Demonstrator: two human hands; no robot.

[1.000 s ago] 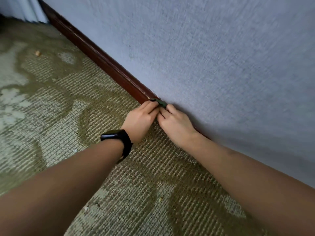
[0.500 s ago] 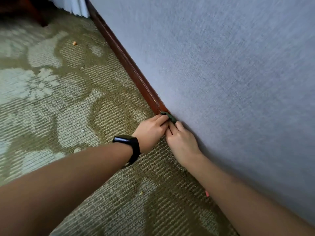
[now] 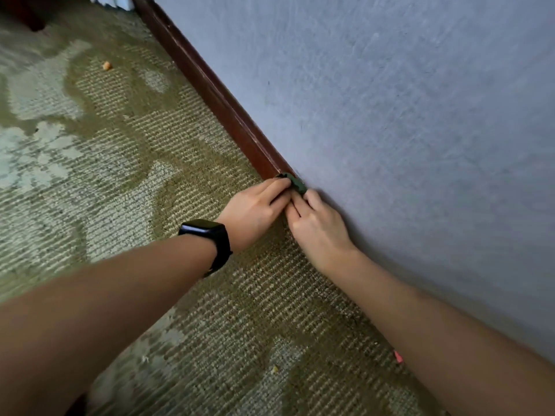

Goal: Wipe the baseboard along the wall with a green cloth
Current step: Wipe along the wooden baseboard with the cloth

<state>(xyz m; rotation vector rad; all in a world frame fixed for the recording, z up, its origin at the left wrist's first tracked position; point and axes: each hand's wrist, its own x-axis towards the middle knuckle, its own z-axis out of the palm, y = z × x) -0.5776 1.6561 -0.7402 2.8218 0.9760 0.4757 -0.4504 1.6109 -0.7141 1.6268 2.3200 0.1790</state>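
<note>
A dark red-brown wooden baseboard (image 3: pixel 210 88) runs diagonally from the top left down to my hands, at the foot of a grey-blue textured wall (image 3: pixel 390 115). A small dark green cloth (image 3: pixel 295 183) is pressed against the baseboard; only a bunched bit shows above my fingers. My left hand (image 3: pixel 255 211), with a black watch on the wrist, and my right hand (image 3: pixel 318 229) sit side by side, fingertips curled onto the cloth. The baseboard behind my right arm is hidden.
Olive and pale patterned carpet (image 3: pixel 105 175) covers the floor left of the wall. An orange crumb (image 3: pixel 106 65) lies on it far left, and a small pink scrap (image 3: pixel 398 356) lies beside my right forearm. White curtain folds (image 3: pixel 111 0) hang at the top.
My hands and the cloth stay pressed together on the baseboard while the view swings; more of the baseboard ahead now shows, and the pink scrap has come into sight.
</note>
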